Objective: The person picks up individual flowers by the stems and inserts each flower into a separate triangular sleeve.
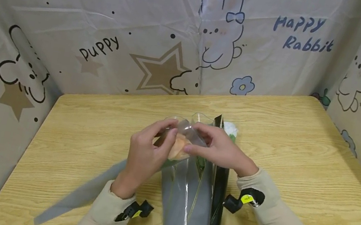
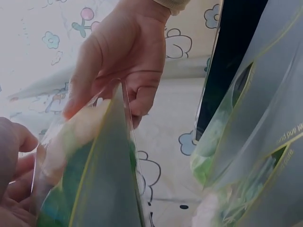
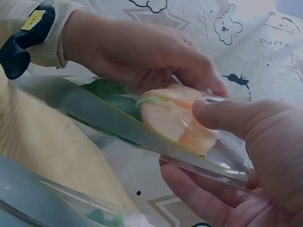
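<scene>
A peach rose (image 1: 179,147) stands inside a single-flower sleeve (image 3: 85,101), clear on one face and grey on the other, with green leaves showing within. My left hand (image 1: 151,145) holds the left side of the sleeve's open top beside the bloom. From the right, my right hand (image 1: 219,147) grips the sleeve's clear rim between thumb and fingers, the thumb in front of the petals in the right wrist view. The grey sleeve tapers down to the lower left, under my left forearm. In the left wrist view, my left hand (image 2: 16,165) shows only partly.
More grey-and-clear wrapped flowers (image 1: 183,204) lie on the wooden table (image 1: 301,160) to the right of the held sleeve. A dark glossy wrap (image 1: 219,198) edges them, with a white bloom (image 1: 230,129) at its far end. Printed cloth (image 1: 140,10) walls the table's back and sides.
</scene>
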The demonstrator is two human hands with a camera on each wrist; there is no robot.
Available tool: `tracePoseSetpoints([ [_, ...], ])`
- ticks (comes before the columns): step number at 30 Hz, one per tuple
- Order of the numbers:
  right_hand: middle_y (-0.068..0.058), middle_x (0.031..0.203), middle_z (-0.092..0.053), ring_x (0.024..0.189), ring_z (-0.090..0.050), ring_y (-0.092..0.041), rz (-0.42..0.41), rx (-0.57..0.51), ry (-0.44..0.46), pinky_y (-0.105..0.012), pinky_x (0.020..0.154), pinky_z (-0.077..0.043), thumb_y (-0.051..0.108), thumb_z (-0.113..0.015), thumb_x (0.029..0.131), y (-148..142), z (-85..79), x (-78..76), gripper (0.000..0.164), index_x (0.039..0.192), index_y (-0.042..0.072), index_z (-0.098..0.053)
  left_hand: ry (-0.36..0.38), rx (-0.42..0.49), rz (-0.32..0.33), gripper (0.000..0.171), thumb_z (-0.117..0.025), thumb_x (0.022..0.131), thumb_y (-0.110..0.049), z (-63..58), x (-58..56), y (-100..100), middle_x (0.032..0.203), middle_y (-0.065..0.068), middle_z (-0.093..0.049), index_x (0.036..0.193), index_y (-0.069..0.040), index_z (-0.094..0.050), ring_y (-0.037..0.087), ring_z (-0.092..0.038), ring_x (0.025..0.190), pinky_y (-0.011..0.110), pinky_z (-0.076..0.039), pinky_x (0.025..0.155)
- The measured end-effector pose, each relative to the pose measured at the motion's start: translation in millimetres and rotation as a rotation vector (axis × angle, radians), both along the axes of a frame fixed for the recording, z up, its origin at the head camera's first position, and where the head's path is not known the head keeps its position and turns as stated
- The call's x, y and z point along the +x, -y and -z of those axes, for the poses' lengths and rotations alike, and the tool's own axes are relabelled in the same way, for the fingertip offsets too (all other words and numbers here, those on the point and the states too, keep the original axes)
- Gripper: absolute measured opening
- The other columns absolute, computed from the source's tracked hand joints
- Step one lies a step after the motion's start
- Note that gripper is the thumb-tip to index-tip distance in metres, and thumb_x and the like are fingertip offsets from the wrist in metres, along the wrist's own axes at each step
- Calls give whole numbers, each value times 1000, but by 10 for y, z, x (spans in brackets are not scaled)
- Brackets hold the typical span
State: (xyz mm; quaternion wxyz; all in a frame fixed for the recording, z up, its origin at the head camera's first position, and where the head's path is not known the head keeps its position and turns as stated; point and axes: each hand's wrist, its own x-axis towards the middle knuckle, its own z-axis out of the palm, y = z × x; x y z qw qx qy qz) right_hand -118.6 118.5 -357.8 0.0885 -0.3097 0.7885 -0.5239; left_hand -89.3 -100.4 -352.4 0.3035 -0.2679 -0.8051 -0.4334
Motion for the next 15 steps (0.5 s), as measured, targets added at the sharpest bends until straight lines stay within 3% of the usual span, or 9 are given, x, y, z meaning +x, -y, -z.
tracePoseSetpoints([
  [7, -17, 122, -72, 95, -76, -18, 48, -126, 173, -38, 81, -66, 15, -71, 99, -85, 12, -69, 35, 132, 8, -63, 190, -77, 1, 35, -71, 98, -17, 13, -38, 26, 104, 18, -79, 129, -1, -67, 23, -77, 80, 34, -65, 68],
  [10, -18, 123, -71, 94, -76, -18, 83, -137, 204, -41, 83, -66, 15, -70, 100, -116, 9, -93, 35, 133, 7, -62, 266, -105, -10, 40, -70, 99, -21, 15, -48, 36, 104, 18, -80, 134, -3, -64, 24, -79, 83, 35, -66, 70],
  [15, -14, 118, -71, 88, -75, -17, 152, -157, 224, -49, 82, -65, 17, -71, 99, -191, 0, -138, 36, 133, 8, -63, 332, -155, -15, 46, -71, 100, -28, 12, -48, 51, 101, 16, -81, 137, -4, -62, 21, -77, 80, 35, -64, 68],
])
